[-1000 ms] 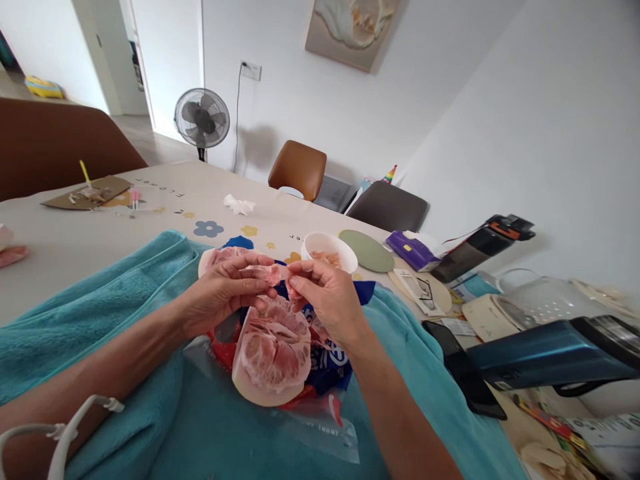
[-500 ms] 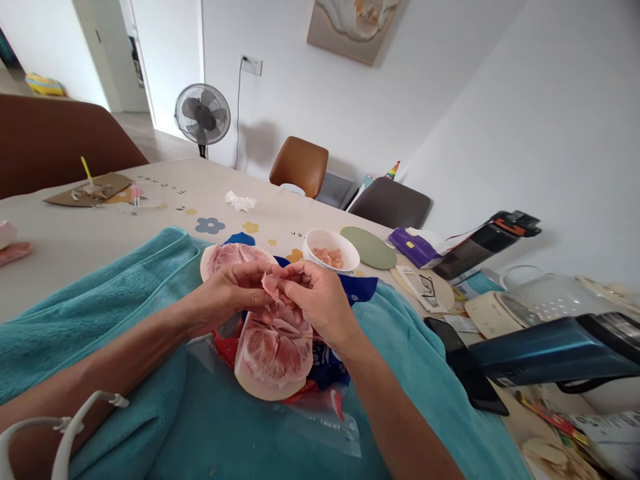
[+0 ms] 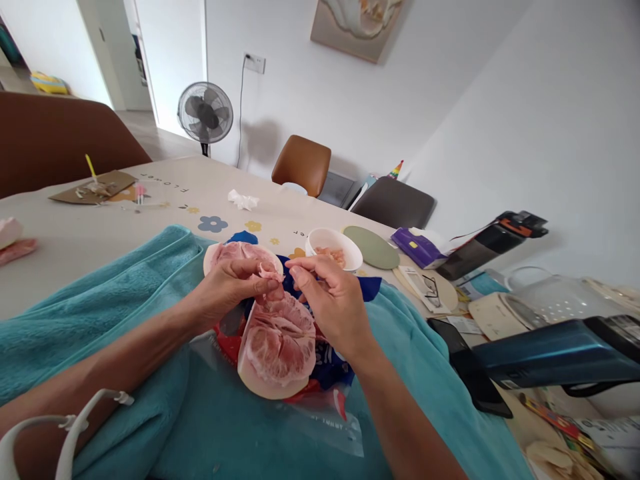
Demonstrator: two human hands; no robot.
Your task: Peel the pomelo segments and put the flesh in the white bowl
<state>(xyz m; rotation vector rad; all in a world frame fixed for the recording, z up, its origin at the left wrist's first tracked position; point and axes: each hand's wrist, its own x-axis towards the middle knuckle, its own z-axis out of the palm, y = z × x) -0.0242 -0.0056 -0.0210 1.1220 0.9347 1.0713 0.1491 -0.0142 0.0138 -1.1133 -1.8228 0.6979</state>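
Between the thumb and fingers of my left hand point(image 3: 240, 288) is a pale pink piece of pomelo flesh point(image 3: 270, 272) with ragged membrane. Just to its right, apart from the piece, my right hand point(image 3: 333, 297) has its thumb and index finger pinched close; whatever they hold is too small to make out. Below both hands lies a cut pomelo chunk point(image 3: 280, 343), pink flesh up, pale rind underneath. Another pomelo chunk point(image 3: 243, 252) rests behind my left hand, partly covered by it. A white bowl point(image 3: 353, 241) beyond my right hand contains peeled pink flesh.
Under the fruit is a red and blue plastic bag point(image 3: 335, 370) on a teal towel point(image 3: 250, 440). On the right are a phone point(image 3: 470, 367), a blue bottle point(image 3: 535, 353), a dark bottle point(image 3: 487, 245) and glasses point(image 3: 431, 291). Crumpled tissue point(image 3: 243, 199) lies farther back.
My hands have separated: the right hand has drawn away to the right from the pomelo piece, which stays in my left fingers. The view has shifted slightly.
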